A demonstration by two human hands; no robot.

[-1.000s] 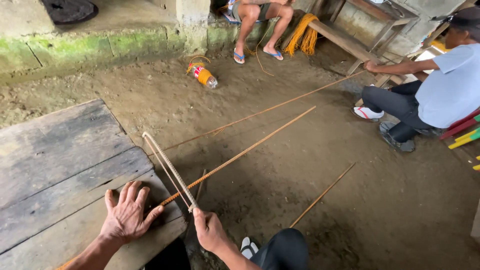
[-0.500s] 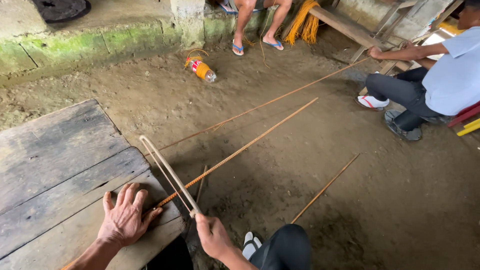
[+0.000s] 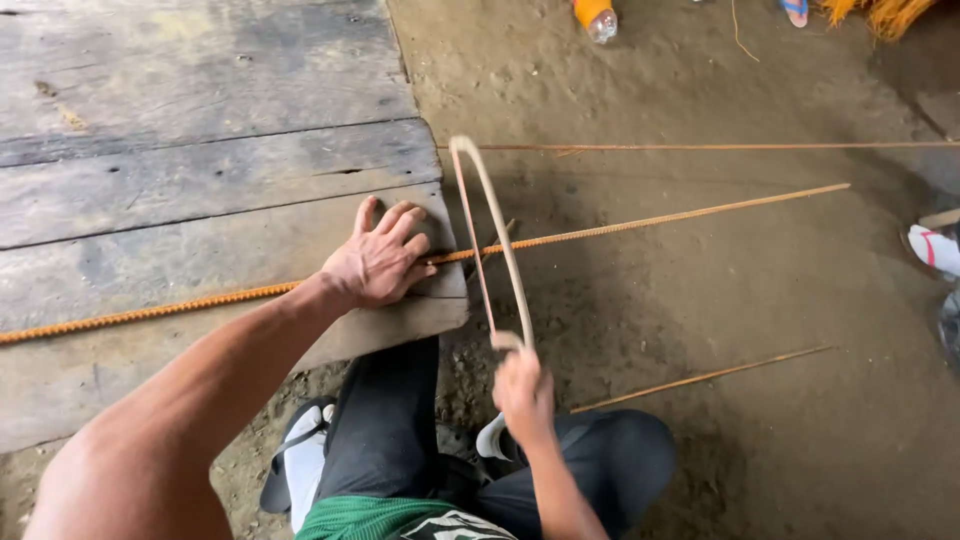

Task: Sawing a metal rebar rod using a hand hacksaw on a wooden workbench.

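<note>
We look down from the head camera and see our left hand (image 3: 380, 262) spread flat, fingers a little apart, near the middle of the frame, pressing a long rusty ribbed steel bar (image 3: 640, 224) onto the edge of a weathered plank platform (image 3: 200, 150) that fills the upper left of the frame. The bar runs from the left edge of the frame, across the lowest plank, under our palm, and out over the dirt floor (image 3: 700, 300) toward the right, where its far end lies in the upper right part of the picture. Our right hand (image 3: 524, 392), low and just right of centre, is closed in a fist around the handle end of a hacksaw (image 3: 488, 235), whose narrow frame stands up from the fist toward the upper middle of the frame; its blade crosses the bar just right of our left hand's fingertips, at the corner of the platform. A second thin bar (image 3: 700, 147) lies on the floor above, running roughly level to the right edge, and a third shorter rod (image 3: 700, 378) lies on the dirt in the lower right, well apart from the saw. Our dark trousers (image 3: 400, 430) and a sandalled foot (image 3: 300, 460) show at the bottom of the frame. At the top edge lies a plastic bottle (image 3: 597, 17) with orange contents, and at the far right another person's white sandal (image 3: 935, 248).
</note>
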